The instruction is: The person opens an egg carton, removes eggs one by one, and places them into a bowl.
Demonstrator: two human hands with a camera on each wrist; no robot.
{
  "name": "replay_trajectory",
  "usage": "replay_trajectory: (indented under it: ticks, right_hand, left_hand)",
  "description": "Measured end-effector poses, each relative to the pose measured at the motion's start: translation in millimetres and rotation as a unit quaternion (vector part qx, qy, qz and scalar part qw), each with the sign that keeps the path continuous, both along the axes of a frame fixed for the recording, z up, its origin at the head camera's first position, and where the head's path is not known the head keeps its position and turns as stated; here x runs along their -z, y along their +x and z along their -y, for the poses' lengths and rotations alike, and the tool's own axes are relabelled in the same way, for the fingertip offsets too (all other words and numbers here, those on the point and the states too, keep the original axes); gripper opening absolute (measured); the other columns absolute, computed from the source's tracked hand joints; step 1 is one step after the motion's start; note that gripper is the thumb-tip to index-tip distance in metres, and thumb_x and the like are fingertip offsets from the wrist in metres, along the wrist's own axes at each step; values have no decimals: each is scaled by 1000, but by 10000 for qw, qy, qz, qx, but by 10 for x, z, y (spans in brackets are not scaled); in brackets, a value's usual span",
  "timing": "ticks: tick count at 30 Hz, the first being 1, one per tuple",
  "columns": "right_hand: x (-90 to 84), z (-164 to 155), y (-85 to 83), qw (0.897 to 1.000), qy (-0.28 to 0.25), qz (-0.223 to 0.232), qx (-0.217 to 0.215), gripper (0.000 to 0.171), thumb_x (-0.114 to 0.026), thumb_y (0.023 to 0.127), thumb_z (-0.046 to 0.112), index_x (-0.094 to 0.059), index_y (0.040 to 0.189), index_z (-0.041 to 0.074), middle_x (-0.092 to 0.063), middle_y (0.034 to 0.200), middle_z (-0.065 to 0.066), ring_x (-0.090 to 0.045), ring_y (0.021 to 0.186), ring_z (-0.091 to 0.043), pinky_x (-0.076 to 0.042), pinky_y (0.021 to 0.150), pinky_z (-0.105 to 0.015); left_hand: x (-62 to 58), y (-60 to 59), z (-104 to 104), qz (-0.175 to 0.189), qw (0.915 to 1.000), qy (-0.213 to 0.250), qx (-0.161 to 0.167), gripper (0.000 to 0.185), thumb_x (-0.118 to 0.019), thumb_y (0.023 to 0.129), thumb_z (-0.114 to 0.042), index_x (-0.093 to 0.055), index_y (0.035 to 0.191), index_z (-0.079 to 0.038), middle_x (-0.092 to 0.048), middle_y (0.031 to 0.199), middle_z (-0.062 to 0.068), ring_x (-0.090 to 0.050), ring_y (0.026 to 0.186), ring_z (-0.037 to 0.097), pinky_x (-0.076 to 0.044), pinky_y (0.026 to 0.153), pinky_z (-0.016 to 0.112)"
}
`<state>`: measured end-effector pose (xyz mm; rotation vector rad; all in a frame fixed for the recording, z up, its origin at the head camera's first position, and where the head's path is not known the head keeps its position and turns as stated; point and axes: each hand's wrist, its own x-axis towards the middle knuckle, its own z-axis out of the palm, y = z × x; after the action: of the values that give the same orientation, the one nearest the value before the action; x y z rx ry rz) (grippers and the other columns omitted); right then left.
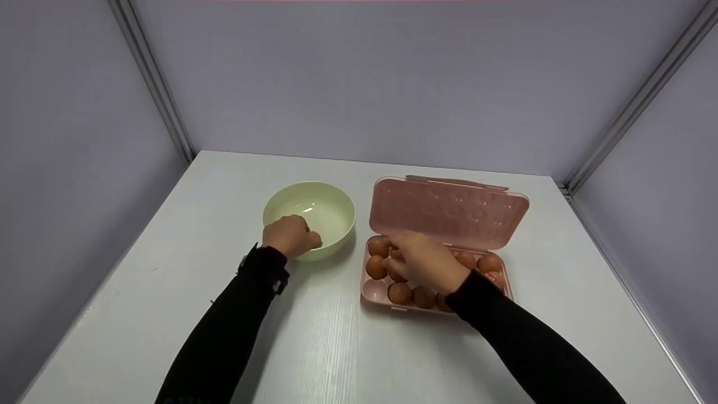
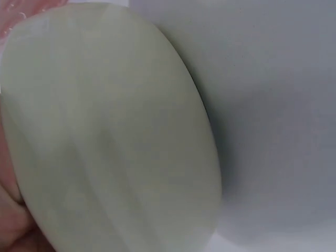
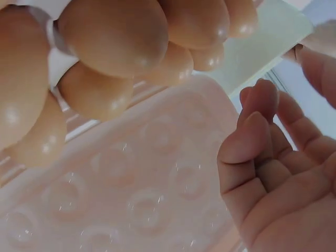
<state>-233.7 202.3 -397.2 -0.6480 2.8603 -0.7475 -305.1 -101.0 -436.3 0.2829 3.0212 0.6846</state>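
Observation:
A pale green bowl stands on the white table, and my left hand grips its near rim with curled fingers. The left wrist view is filled by the bowl's outer wall. To the right lies a pink egg box with its lid raised behind it and several brown eggs in the cells. My right hand hovers over the tray's middle eggs. In the right wrist view its fingers are loosely bent and hold nothing, close under the eggs and the lid.
The white table is walled by grey panels at the back and both sides. The egg box's front left cell has no egg in it. The bowl holds nothing that I can see.

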Motion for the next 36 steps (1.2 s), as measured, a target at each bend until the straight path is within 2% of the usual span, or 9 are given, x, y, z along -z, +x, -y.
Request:
replay_trajectory:
  ticks: [2,3,9,12,15,18,29,32,36]
  right_hand:
    - [41,54,-38,9993,307,-122,-181,21,-69,103,26,-72,122,18,-68,93,4,-60,79,-14,-54,74,-35]
    - [67,80,-57,9949,684,-645,-359,24,-75,99,23,-71,122,18,-71,97,3,-63,82,-15,-56,77,-37]
    - [189,184,-131,9867,1137,-944,-678,15,-77,97,25,-67,107,23,-65,95,10,-63,84,-14,-54,77,-34]
    - [232,232,-151,9836,1264,-1062,-720,11,-76,97,24,-65,100,25,-62,91,13,-61,80,-12,-54,76,-33]
    - [264,281,-160,9806,1370,-1196,-731,9,-75,97,22,-66,98,23,-63,89,9,-62,80,-15,-56,76,-36]
    - [289,325,-157,9778,1514,-1284,-669,11,-76,96,22,-66,96,21,-64,88,5,-64,79,-20,-57,72,-42]
    - [415,376,-143,9711,1307,-1852,-745,12,-80,88,10,-69,90,13,-68,91,-3,-68,78,-26,-55,62,-45]
    - [418,323,-131,9721,1217,-1883,-682,12,-79,89,12,-68,93,15,-68,91,-1,-67,79,-25,-55,64,-44]
    - [304,200,-93,9863,703,-1412,-474,14,-78,94,16,-69,104,21,-68,94,7,-65,83,-17,-55,73,-37]
  left_hand:
    - [3,-27,-13,122,9997,-186,-51,41,-57,78,-22,-27,51,-21,-23,53,-10,-22,55,14,-20,51,32]
    - [5,-39,-21,178,9995,-270,-68,42,-58,79,-23,-28,50,-21,-25,53,-10,-24,55,14,-22,51,32]
    - [22,-84,-47,379,9981,-451,-171,41,-60,83,-25,-33,53,-21,-33,55,-8,-38,59,18,-33,54,35]
    - [16,-80,-41,411,9978,-471,-214,38,-67,89,-31,-47,59,-17,-43,62,-5,-46,66,19,-41,60,38]
    - [11,-57,-34,362,9981,-420,-279,30,-76,89,-39,-70,82,-10,-68,79,1,-61,77,23,-55,73,45]
    - [31,-30,-30,228,9987,-290,-363,45,-78,87,-43,-78,111,-5,-80,108,12,-73,94,32,-60,87,54]
    - [151,36,-82,-1094,9910,314,-711,65,-72,96,-57,-70,123,2,-72,121,23,-66,114,44,-57,95,55]
    - [127,65,-89,-1589,9851,230,-619,60,-68,101,-54,-69,125,1,-71,124,22,-64,113,43,-56,95,53]
    - [48,132,-126,-2447,9682,466,-231,48,-65,105,-46,-70,124,-2,-72,123,19,-63,111,39,-54,95,50]
